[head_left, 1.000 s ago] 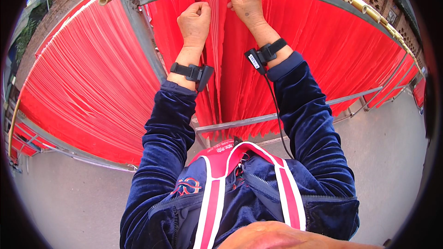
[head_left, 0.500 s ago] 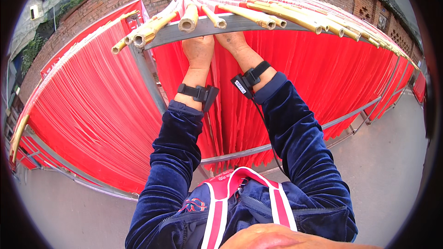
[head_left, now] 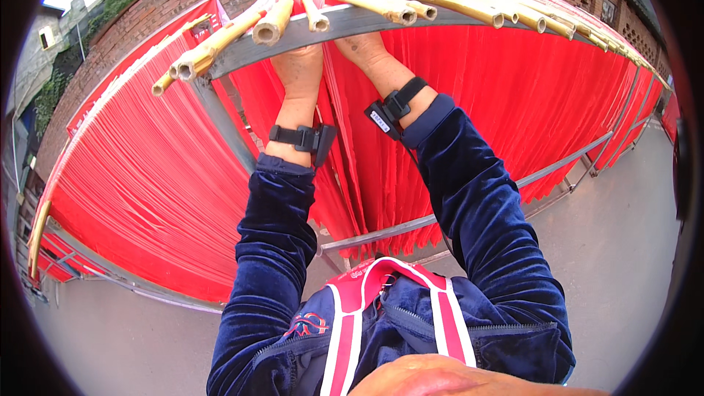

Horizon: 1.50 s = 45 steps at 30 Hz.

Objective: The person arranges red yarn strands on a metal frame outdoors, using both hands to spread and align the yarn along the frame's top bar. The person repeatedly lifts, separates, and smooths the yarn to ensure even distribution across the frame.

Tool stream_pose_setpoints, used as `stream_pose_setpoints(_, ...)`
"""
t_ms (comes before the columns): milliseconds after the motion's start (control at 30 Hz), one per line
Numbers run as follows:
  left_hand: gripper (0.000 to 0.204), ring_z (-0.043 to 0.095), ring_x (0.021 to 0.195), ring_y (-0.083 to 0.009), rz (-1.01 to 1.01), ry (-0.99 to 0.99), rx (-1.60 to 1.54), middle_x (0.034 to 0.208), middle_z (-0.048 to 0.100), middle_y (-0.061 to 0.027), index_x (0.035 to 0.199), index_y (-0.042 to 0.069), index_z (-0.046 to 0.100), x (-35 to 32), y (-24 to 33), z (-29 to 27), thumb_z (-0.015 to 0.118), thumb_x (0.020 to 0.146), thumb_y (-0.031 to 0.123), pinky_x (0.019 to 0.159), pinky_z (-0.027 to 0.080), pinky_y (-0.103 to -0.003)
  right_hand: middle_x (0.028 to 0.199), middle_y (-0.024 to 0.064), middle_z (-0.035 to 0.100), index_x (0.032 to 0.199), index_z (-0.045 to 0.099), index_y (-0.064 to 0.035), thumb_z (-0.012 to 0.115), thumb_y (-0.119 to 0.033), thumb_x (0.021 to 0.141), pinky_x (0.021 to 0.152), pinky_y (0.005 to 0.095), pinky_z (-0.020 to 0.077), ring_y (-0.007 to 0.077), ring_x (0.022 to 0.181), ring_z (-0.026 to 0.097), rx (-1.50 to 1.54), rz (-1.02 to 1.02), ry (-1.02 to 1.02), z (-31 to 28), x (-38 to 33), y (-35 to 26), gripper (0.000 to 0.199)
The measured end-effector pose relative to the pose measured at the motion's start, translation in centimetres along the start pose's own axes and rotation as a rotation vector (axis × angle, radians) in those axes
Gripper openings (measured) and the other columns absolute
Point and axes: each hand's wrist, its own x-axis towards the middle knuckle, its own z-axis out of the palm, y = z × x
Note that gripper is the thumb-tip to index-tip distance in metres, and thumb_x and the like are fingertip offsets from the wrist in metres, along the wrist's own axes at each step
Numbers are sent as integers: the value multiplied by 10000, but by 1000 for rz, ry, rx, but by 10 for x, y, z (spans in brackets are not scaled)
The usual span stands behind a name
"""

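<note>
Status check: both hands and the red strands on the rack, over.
Left hand and right hand up behind grey rack bar, fingers hidden. Red hanging strands between forearms. Bamboo poles overhead.

Poles [head_left: 411, 6] on rail [head_left: 330, 27] — threads [head_left: 513, 95] hanging beneath.

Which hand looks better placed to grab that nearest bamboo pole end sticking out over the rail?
Probably the left hand: it sits under the grey rail directly below that bamboo pole end; the right hand is farther along.

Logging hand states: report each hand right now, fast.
Left hand: raised under the grey rail, fingers hidden; cannot be told.
Right hand: raised under the same rail, fingers hidden; cannot be told.
</note>
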Motion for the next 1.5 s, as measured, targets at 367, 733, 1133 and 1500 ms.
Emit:
stream_pose_setpoints(367,259,640,852,-314,79,-5,83,903,666,-112,1061,18,638,4,3,0,705,850,152,768,482,-425,1033,164,665,1166,616,-38,530,-206,981,838,397,530,316,969,638,-133,52,-49,4,13,-8,265)
stream_pose_setpoints(733,245,629,811,-294,182,-41,227,878,651,-102,1048,35,662,3,-13,9,708,864,191,712,476,-407,1392,218,509,1369,491,2,511,-221,1000,1095,411,415,363,1278,498,-241,165,-205,23,25,-2,431)
stream_pose_setpoints(1133,430,649,995,-343,257,-24,282,1072,689,-152,1192,45,653,7,-17,-5,752,798,188,895,494,-435,888,129,672,1063,634,-47,570,-185,936,720,368,526,275,842,654,-227,-141,175,19,18,19,198)
stream_pose_setpoints(1500,286,653,711,-402,-246,-418,379,790,662,-163,827,79,657,-70,17,-18,596,940,334,606,523,-513,786,263,666,861,623,-19,488,-378,1000,693,555,508,457,797,654,-140,473,-212,9,-47,-15,408)
